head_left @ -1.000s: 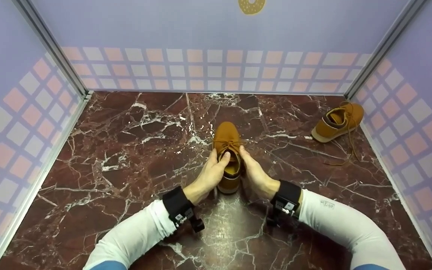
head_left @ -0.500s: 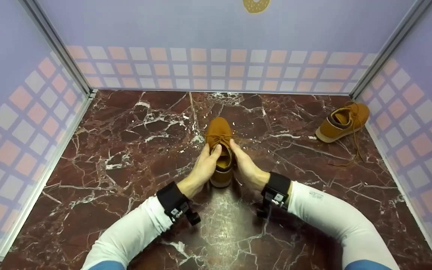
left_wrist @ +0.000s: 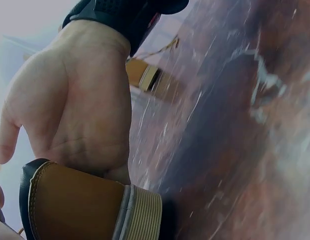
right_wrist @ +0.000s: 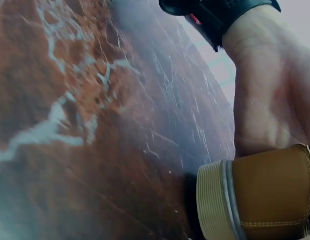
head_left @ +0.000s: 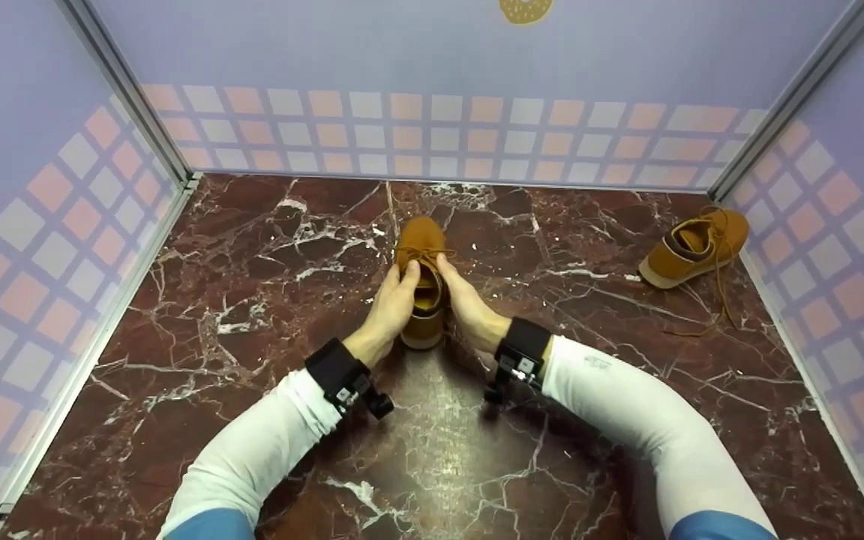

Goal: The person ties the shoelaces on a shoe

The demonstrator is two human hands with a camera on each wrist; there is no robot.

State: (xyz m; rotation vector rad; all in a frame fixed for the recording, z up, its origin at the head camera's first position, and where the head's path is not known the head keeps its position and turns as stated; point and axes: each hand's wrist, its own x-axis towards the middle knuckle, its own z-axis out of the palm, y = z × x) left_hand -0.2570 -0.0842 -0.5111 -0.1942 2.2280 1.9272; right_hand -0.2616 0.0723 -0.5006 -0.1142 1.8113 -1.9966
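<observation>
Marbled tabletop (head_left: pixel 252 315) carries our tan lace-up shoe (head_left: pixel 423 235), centre frame. Our left hand (head_left: pixel 393 304) grips one side, thumb over the opening; our right hand (head_left: pixel 473 307) presses the other, nearly straight. We judge it light, stiff-soled, best held by both flanks.

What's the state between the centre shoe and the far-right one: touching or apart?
Apart. The head view shows it: a broad stretch of marbled floor separates the centre shoe from the far-right shoe.
</observation>
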